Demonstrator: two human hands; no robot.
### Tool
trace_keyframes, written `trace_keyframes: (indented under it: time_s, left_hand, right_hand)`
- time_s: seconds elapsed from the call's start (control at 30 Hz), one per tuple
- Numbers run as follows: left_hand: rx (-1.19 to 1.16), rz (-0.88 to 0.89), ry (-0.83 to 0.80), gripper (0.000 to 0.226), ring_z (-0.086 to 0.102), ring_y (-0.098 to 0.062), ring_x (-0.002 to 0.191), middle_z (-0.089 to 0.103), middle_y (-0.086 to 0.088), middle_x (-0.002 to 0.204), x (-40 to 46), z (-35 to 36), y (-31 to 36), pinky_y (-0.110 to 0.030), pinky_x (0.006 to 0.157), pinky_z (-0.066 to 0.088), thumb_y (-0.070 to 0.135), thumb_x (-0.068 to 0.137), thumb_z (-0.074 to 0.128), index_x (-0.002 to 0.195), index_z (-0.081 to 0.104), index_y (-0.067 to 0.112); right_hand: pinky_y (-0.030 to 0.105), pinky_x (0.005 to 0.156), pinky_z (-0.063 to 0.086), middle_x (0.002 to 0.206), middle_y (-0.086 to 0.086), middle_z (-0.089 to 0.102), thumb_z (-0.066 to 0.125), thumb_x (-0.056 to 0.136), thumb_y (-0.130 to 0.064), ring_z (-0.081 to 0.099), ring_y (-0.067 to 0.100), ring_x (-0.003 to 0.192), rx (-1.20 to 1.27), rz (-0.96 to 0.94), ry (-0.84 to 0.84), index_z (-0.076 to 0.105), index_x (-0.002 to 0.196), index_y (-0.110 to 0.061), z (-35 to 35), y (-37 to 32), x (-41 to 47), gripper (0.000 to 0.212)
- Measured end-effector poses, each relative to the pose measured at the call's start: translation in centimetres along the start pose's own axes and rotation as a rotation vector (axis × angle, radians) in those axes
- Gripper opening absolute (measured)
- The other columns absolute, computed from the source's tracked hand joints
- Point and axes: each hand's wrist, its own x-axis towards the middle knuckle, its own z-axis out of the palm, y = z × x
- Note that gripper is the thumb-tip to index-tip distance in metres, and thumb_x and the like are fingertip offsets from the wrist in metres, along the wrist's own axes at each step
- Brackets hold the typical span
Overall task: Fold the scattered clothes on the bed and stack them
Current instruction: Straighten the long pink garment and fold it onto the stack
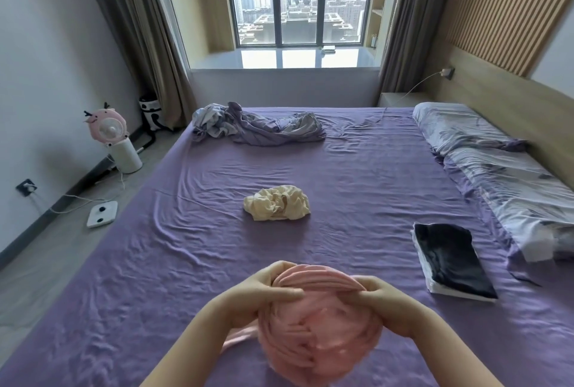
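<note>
A bunched pink garment (320,334) hangs in front of me above the near part of the purple bed (186,262). My left hand (264,290) grips its upper left edge and my right hand (385,296) grips its upper right edge, fingers curled into the cloth. A crumpled cream garment (278,207) lies in the middle of the bed. At the far end lies a crumpled grey-purple garment (257,125). A folded stack with a dark garment on top (450,259) sits at the right.
A floral quilt and pillows (497,169) run along the right side by the headboard. On the floor at the left stand a pink fan (111,135) and a white scale (102,214). A window bay is beyond the bed.
</note>
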Motion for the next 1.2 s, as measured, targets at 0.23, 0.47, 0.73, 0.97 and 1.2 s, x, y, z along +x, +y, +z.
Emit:
trace_keyframes:
  time_s: [0.23,0.47,0.73,0.97,1.2]
  left_hand:
    - [0.579,-0.022,0.032,0.021,0.053,-0.007,0.078,0.06,0.004,0.083,0.2,-0.2,-0.1,-0.034,0.076,0.048,0.02,0.072,0.071,0.09,0.065,0.014]
    - [-0.179,0.012,-0.141,0.035,0.063,-0.02,0.102,0.066,-0.014,0.113,0.1,0.8,0.2,-0.03,0.086,0.052,0.008,0.085,0.063,0.12,0.063,0.003]
    - [0.103,0.055,-0.168,0.056,0.056,-0.006,0.113,0.065,0.008,0.12,0.5,2.3,-0.8,-0.019,0.092,0.045,-0.007,0.08,0.066,0.128,0.053,0.018]
    - [0.039,-0.014,0.065,0.036,0.062,-0.021,0.101,0.069,-0.014,0.111,0.9,2.1,-2.7,-0.037,0.094,0.049,0.016,0.073,0.075,0.108,0.07,0.007]
    - [-0.579,-0.09,-0.194,0.046,0.06,-0.031,0.112,0.06,-0.026,0.123,0.5,2.1,-3.4,-0.038,0.094,0.048,0.008,0.087,0.05,0.13,0.051,-0.007]
  right_hand:
    - [0.032,0.084,0.052,0.119,0.019,0.062,0.071,0.077,-0.018,0.06,0.024,0.102,0.301,-0.023,-0.016,0.058,0.122,0.0,-0.4,0.0,0.7,0.05]
    - [0.033,0.092,0.048,0.123,0.017,0.061,0.075,0.076,-0.014,0.058,0.024,0.112,-0.047,-0.016,-0.147,0.058,0.124,-0.011,-0.1,-1.0,0.0,0.051]
    - [0.03,0.081,0.053,0.109,0.017,0.067,0.071,0.079,-0.017,0.065,0.022,0.097,0.283,-0.004,-0.068,0.065,0.113,-0.001,0.2,0.1,0.0,0.039]
    - [0.024,0.081,0.049,0.109,0.006,0.07,0.073,0.08,-0.02,0.064,0.014,0.101,0.063,0.002,-0.03,0.066,0.115,-0.013,1.6,0.8,0.7,0.037]
    - [0.029,0.083,0.051,0.105,0.015,0.069,0.074,0.075,-0.018,0.065,0.02,0.095,0.181,0.05,0.004,0.068,0.111,-0.004,1.2,2.6,0.8,0.039]
